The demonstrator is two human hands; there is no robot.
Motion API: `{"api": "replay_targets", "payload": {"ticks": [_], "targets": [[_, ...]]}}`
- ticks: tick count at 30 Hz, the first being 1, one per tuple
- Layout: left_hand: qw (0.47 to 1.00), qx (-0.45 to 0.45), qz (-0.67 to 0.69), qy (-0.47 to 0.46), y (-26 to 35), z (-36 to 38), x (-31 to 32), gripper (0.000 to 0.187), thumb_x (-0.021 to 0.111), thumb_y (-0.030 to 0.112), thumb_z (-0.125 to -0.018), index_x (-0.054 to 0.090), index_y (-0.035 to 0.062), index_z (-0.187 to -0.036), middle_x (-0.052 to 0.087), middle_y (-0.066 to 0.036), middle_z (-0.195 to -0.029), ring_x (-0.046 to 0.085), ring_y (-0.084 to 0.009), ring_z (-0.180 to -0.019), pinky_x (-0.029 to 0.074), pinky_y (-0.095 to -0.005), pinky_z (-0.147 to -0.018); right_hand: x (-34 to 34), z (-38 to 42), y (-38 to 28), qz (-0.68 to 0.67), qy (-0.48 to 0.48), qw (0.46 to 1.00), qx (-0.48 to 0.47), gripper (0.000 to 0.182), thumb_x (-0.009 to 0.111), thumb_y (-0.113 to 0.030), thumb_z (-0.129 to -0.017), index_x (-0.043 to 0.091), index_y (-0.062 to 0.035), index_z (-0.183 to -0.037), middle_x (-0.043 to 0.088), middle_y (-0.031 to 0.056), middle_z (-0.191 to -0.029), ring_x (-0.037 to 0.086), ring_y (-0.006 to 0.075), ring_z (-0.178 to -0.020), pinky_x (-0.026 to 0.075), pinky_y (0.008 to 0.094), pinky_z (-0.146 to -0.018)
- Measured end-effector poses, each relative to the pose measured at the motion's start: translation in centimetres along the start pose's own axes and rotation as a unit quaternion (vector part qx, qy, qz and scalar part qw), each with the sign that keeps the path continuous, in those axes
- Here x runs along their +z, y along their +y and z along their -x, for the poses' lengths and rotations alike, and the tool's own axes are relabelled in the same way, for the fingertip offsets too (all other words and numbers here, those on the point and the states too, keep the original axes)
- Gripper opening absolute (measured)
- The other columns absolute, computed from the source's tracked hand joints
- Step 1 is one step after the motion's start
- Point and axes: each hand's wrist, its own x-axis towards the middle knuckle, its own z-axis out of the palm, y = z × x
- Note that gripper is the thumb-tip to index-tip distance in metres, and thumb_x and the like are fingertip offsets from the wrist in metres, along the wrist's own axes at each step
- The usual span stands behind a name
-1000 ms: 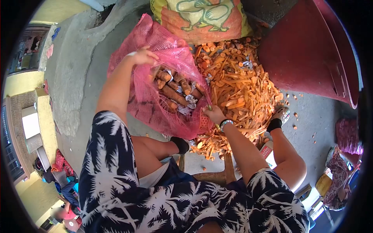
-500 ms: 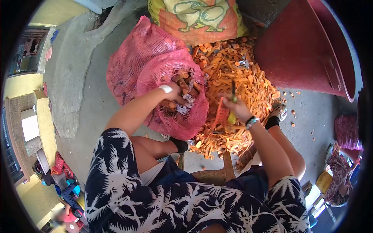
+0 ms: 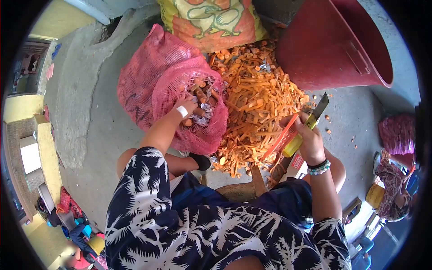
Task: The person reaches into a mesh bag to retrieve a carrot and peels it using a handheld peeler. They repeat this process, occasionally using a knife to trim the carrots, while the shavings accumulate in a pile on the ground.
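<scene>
My left hand (image 3: 187, 106), a white patch at its wrist, reaches into the mouth of a pink mesh sack (image 3: 155, 76). Its fingers are spread over the carrots (image 3: 201, 95) and crumpled paper (image 3: 207, 108) inside; the fingertips are partly hidden. In my right hand (image 3: 311, 143) is a knife (image 3: 320, 107) with a yellow-green handle, blade pointing up and away. The same hand grips an orange-red peeler (image 3: 280, 138) alongside it. Orange carrot peelings and cut ends (image 3: 256, 99) lie heaped on the floor between the sack and my right hand.
A large dark red tub (image 3: 319, 49) stands tilted at the right behind the heap. A printed yellow and orange sack (image 3: 211, 22) sits at the back. My feet and a low wooden stool (image 3: 236, 191) are close in front. A purple bundle (image 3: 396, 134) lies far right.
My right hand has moved right and towards me, off the peelings, with the knife and peeler. My left hand has shifted slightly left within the sack mouth. The view has shifted too.
</scene>
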Motion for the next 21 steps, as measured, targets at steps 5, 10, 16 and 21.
{"api": "replay_targets", "payload": {"ticks": [5, 10, 16, 21], "targets": [[0.917, -0.171, 0.359, -0.037, 1.3, 2.1, -9.0, 0.030, 0.051, 0.023, -0.087, 0.049, 0.0006, -0.107, 0.054, -0.015, -0.108, 0.052, -0.0286, -0.102, 0.038, -0.0325, -0.091, -1.5, -0.3, 0.2, -0.041, 0.052, 0.995, -0.074, 0.018, 0.044, -0.014, -0.090, 0.053, 0.0004, -0.095, 0.059, 0.0092, -0.094, 0.055, 0.0145, -0.083, 0.043, 0.0278, -0.075], [0.631, -0.084, 0.769, 0.061, 2.7, 4.7, -16.9, 0.036, 0.049, 0.018, -0.089, 0.045, 0.0019, -0.121, 0.053, -0.009, -0.116, 0.050, -0.0227, -0.108, 0.036, -0.0356, -0.094, -1.7, -2.2, -0.4, -0.058, 0.079, 0.990, -0.105, 0.017, 0.051, -0.017, -0.088, 0.058, -0.0016, -0.092, 0.052, -0.0031, -0.083, 0.046, 0.0073, -0.081, 0.035, 0.0232, -0.076], [0.207, 0.054, 0.950, 0.226, 13.4, 8.2, -25.1, 0.050, 0.046, 0.043, -0.087, 0.044, 0.0052, -0.118, 0.055, -0.016, -0.107, 0.054, -0.0272, -0.097, 0.041, -0.0422, -0.089, -0.7, -5.3, -1.0, -0.136, 0.086, 0.986, -0.030, 0.014, 0.051, -0.022, -0.089, 0.053, -0.0088, -0.094, 0.056, 0.0009, -0.086, 0.055, 0.0112, -0.079, 0.048, 0.0289, -0.065], [0.192, -0.011, 0.978, 0.079, 17.7, 5.8, -22.7, 0.046, 0.044, 0.046, -0.087, 0.047, 0.0072, -0.111, 0.055, -0.014, -0.095, 0.058, -0.0276, -0.086, 0.051, -0.0424, -0.071, -0.2, -5.8, -1.4, -0.165, 0.073, 0.982, -0.058, 0.012, 0.055, -0.017, -0.087, 0.052, -0.0074, -0.093, 0.059, 0.0032, -0.084, 0.059, 0.0151, -0.072, 0.051, 0.0300, -0.058]]}}
